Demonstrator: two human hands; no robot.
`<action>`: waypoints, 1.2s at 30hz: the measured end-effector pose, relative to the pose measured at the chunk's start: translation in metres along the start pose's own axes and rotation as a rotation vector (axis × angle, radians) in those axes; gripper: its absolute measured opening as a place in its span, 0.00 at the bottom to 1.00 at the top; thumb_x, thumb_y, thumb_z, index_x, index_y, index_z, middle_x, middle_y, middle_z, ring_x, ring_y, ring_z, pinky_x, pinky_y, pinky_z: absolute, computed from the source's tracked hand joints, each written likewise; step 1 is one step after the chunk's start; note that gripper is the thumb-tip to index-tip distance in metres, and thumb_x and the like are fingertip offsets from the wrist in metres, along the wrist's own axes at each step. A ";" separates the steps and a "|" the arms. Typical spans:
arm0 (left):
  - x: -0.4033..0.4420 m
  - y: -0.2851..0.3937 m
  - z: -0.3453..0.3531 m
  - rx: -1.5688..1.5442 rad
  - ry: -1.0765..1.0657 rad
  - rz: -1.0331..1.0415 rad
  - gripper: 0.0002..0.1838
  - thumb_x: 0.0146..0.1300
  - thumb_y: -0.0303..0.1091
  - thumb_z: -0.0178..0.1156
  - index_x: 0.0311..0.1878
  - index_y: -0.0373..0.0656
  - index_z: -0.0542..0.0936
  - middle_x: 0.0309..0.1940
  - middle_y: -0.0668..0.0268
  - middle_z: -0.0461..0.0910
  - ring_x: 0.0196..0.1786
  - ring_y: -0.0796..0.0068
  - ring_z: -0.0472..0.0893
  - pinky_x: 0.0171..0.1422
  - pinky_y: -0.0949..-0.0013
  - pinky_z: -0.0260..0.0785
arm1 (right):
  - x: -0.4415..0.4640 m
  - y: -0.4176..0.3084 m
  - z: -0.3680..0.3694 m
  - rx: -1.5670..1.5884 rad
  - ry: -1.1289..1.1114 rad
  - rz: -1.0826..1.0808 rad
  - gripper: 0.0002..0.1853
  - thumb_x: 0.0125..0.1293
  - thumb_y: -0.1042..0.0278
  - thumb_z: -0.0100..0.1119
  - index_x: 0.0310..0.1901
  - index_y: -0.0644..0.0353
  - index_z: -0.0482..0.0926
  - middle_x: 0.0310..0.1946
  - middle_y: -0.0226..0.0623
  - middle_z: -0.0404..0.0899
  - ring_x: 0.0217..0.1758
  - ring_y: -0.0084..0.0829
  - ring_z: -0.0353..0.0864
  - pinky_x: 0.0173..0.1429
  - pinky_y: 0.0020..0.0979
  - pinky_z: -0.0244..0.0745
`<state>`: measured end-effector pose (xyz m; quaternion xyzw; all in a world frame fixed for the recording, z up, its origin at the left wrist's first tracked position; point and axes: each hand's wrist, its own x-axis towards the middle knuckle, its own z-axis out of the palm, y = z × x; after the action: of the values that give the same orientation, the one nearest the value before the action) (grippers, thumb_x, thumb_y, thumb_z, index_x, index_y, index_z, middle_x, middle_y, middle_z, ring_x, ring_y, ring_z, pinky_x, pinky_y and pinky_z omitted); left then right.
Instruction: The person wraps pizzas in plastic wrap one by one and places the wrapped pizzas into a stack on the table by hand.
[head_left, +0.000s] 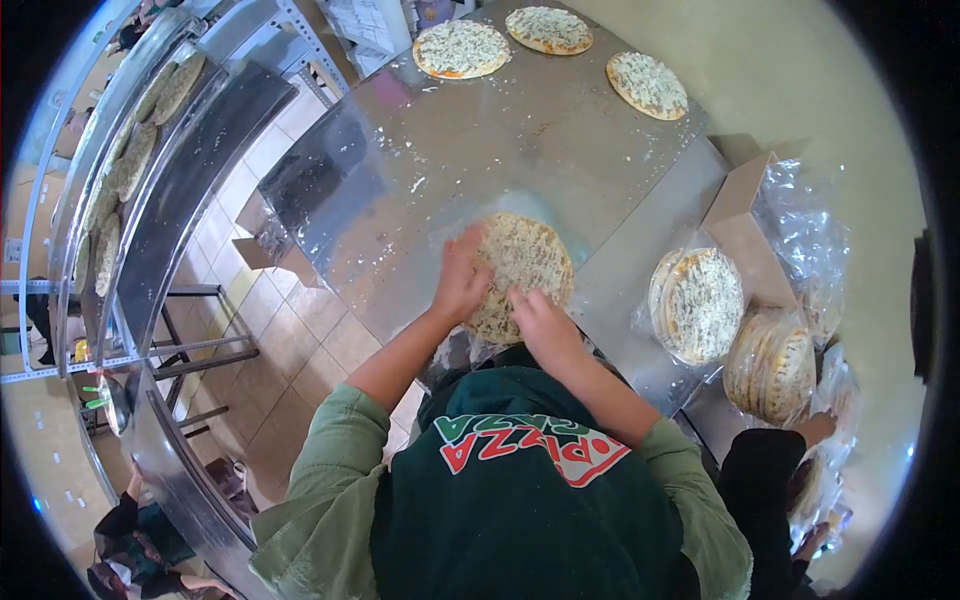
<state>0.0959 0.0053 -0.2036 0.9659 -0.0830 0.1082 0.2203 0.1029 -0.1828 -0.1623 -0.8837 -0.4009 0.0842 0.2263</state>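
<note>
A round pizza base [530, 250] with a speckled, crumbly topping lies at the near edge of the metal table, right in front of me. What looks like clear plastic film shows faintly around its edge. My left hand [463, 278] rests along the left edge of the pizza, its fingers stretched upward and slightly blurred. On the lower part of the pizza, my right hand [543, 318] has its fingers curled and pressed together. Whatever those right fingers pinch is too small to make out.
White-topped pizzas [462, 50] lie along the metal table's [480, 130] far edge. To the right are stacked pizzas [703, 305], a cardboard box [740, 215] and bagged pizzas [770, 365], near another person's hand [818, 428]. A curved metal conveyor [215, 145] carries pizzas at left.
</note>
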 end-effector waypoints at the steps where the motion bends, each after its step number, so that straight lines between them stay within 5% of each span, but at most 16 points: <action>1: 0.003 -0.004 -0.004 -0.073 0.089 0.019 0.37 0.57 0.55 0.52 0.66 0.47 0.58 0.68 0.56 0.52 0.69 0.50 0.53 0.70 0.48 0.41 | -0.001 -0.004 0.008 -0.022 -0.019 0.010 0.23 0.60 0.72 0.48 0.59 0.60 0.65 0.33 0.44 0.67 0.37 0.42 0.74 0.38 0.38 0.72; 4: 0.009 -0.011 -0.011 -0.302 0.347 0.057 0.32 0.61 0.48 0.52 0.65 0.45 0.59 0.67 0.56 0.56 0.67 0.51 0.57 0.71 0.55 0.46 | -0.004 -0.005 0.029 -0.076 -0.067 -0.004 0.24 0.58 0.75 0.44 0.59 0.65 0.63 0.35 0.46 0.67 0.38 0.43 0.75 0.40 0.38 0.73; 7: 0.023 0.001 -0.004 -0.054 -0.148 0.191 0.32 0.62 0.46 0.51 0.67 0.46 0.57 0.68 0.58 0.52 0.70 0.54 0.52 0.71 0.51 0.40 | -0.009 -0.009 0.036 -0.091 -0.040 -0.020 0.24 0.58 0.74 0.45 0.58 0.65 0.62 0.35 0.46 0.68 0.38 0.42 0.76 0.41 0.37 0.73; 9: 0.020 -0.007 0.003 0.008 -0.146 0.050 0.33 0.62 0.47 0.52 0.67 0.47 0.56 0.68 0.57 0.52 0.70 0.54 0.52 0.71 0.50 0.39 | -0.010 -0.010 0.035 -0.101 0.001 -0.045 0.22 0.59 0.72 0.46 0.57 0.65 0.63 0.34 0.45 0.69 0.37 0.41 0.76 0.41 0.37 0.74; 12: 0.014 -0.023 0.019 0.028 -0.110 -0.069 0.32 0.62 0.47 0.51 0.67 0.47 0.57 0.69 0.57 0.52 0.70 0.53 0.51 0.71 0.49 0.38 | -0.010 -0.017 0.021 0.132 -0.270 0.108 0.21 0.58 0.70 0.48 0.55 0.63 0.66 0.37 0.46 0.71 0.40 0.44 0.76 0.44 0.39 0.72; 15: -0.001 -0.029 0.008 0.089 -0.027 -0.161 0.30 0.62 0.44 0.52 0.66 0.45 0.59 0.68 0.54 0.52 0.69 0.50 0.52 0.71 0.49 0.39 | 0.009 0.025 0.010 0.415 -0.175 0.049 0.18 0.58 0.67 0.51 0.51 0.61 0.71 0.40 0.46 0.73 0.43 0.46 0.75 0.46 0.42 0.71; 18: -0.030 -0.021 -0.012 0.045 0.226 -0.296 0.27 0.61 0.37 0.52 0.64 0.44 0.62 0.62 0.49 0.60 0.64 0.49 0.60 0.68 0.52 0.47 | 0.038 0.072 0.000 0.168 0.292 0.251 0.16 0.59 0.64 0.52 0.47 0.61 0.74 0.41 0.46 0.76 0.43 0.46 0.75 0.47 0.40 0.71; 19: -0.050 -0.026 -0.001 -0.138 0.305 -0.447 0.26 0.61 0.36 0.53 0.62 0.42 0.62 0.59 0.50 0.63 0.61 0.51 0.63 0.66 0.55 0.51 | 0.045 0.092 0.005 0.040 0.376 0.276 0.18 0.58 0.62 0.54 0.48 0.61 0.74 0.41 0.46 0.76 0.44 0.46 0.75 0.47 0.39 0.71; 22: -0.079 0.003 -0.010 -1.118 0.341 -1.104 0.25 0.63 0.42 0.54 0.59 0.39 0.64 0.54 0.56 0.67 0.51 0.61 0.69 0.55 0.62 0.62 | 0.066 0.107 -0.003 0.338 -0.020 0.606 0.22 0.56 0.57 0.57 0.49 0.63 0.73 0.45 0.46 0.76 0.47 0.41 0.76 0.49 0.36 0.71; 25: -0.079 0.004 -0.012 -1.516 0.234 -1.345 0.28 0.63 0.54 0.51 0.55 0.39 0.67 0.47 0.61 0.70 0.46 0.69 0.71 0.47 0.64 0.66 | 0.085 0.127 -0.001 0.795 -0.342 0.595 0.28 0.55 0.53 0.59 0.53 0.64 0.70 0.46 0.45 0.74 0.47 0.35 0.76 0.48 0.34 0.72; 27: -0.070 -0.011 -0.012 -1.591 0.089 -1.399 0.31 0.62 0.60 0.47 0.52 0.39 0.69 0.44 0.62 0.71 0.45 0.69 0.71 0.48 0.64 0.66 | 0.082 0.128 0.017 1.072 -0.291 0.548 0.29 0.55 0.57 0.60 0.55 0.65 0.67 0.46 0.43 0.74 0.46 0.33 0.76 0.47 0.34 0.73; 29: -0.055 -0.016 -0.020 -1.621 -0.102 -1.340 0.34 0.60 0.67 0.41 0.48 0.42 0.70 0.40 0.65 0.71 0.44 0.69 0.71 0.52 0.61 0.65 | 0.076 0.124 0.020 1.340 -0.263 0.539 0.30 0.55 0.62 0.61 0.58 0.64 0.64 0.47 0.42 0.73 0.46 0.32 0.76 0.48 0.35 0.74; 32: -0.022 0.013 -0.040 -1.404 -0.096 -1.261 0.33 0.61 0.66 0.41 0.51 0.45 0.70 0.43 0.65 0.72 0.45 0.67 0.72 0.55 0.57 0.64 | 0.050 0.126 -0.002 1.693 -0.201 0.581 0.32 0.54 0.69 0.61 0.60 0.61 0.61 0.47 0.40 0.73 0.48 0.31 0.76 0.50 0.35 0.74; 36: 0.032 0.056 -0.043 -1.639 -0.255 -0.875 0.32 0.66 0.60 0.34 0.62 0.46 0.61 0.59 0.61 0.67 0.60 0.62 0.68 0.61 0.49 0.59 | -0.008 0.140 -0.058 1.855 0.095 0.567 0.34 0.54 0.74 0.60 0.63 0.59 0.58 0.50 0.39 0.72 0.53 0.30 0.73 0.54 0.35 0.72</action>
<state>0.1081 -0.0286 -0.1348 0.4596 0.2137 -0.1833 0.8423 0.2108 -0.2890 -0.1768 -0.4205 0.0623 0.3825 0.8203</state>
